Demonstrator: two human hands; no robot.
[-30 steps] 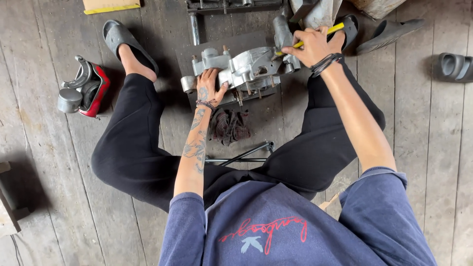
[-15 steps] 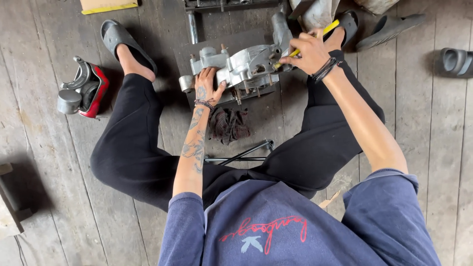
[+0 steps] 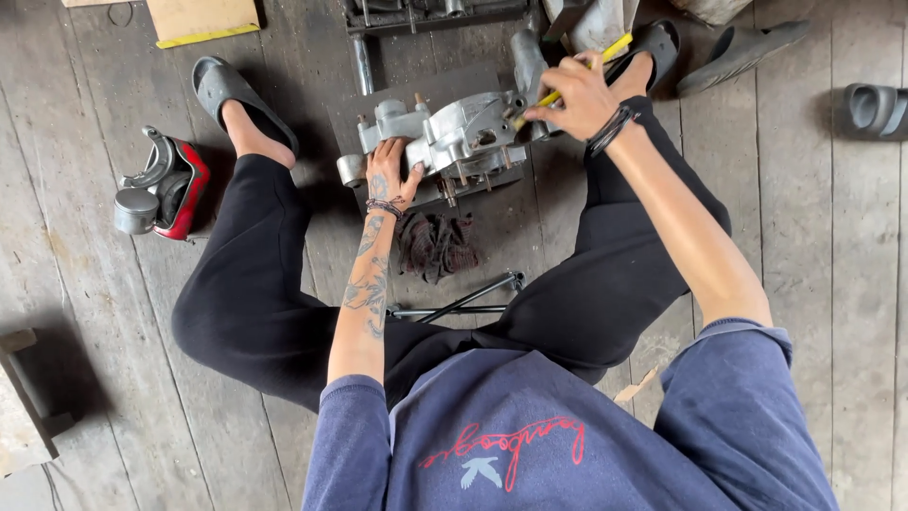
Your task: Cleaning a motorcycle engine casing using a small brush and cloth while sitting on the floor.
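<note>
— Since your knees are folded out to either side, what lies closest to you on the floorboards point(image 3: 832, 284) is the dark metal rod tool point(image 3: 463, 303), and just past it the crumpled dark rag point(image 3: 437, 246); neither has shifted over the last second. What has shifted is your hands.

— Which one moved most?

— Your left hand point(image 3: 390, 175). A second ago it lay lower on the near face of the grey engine casing point(image 3: 454, 137); now it has slid up and spread, fingers splayed and palm flat against the casing's left end, pressing rather than pinching. That reads as bracing the part so it cannot rock.

— And the right?

— Your right hand point(image 3: 577, 95) has come in a little toward the casing. It is closed in a fist round the yellow-handled tool point(image 3: 567, 80), with the handle end poking out past the knuckles and the working end angled down to the casing's right side. I can't make out whether the tip is actually seated in anything; the hand covers it.

— Where is the casing itself?

— On the dark mat point(image 3: 416, 95) between your feet, upright on its studs, about where it was, perhaps turned a touch.

— Anything further out?

— To your left, a red-and-grey part point(image 3: 170, 185) with a small cylinder beside it, well apart. Beyond the casing, a dark metal frame point(image 3: 426, 14). A loose grey sandal point(image 3: 875, 109) sits far right.
</note>
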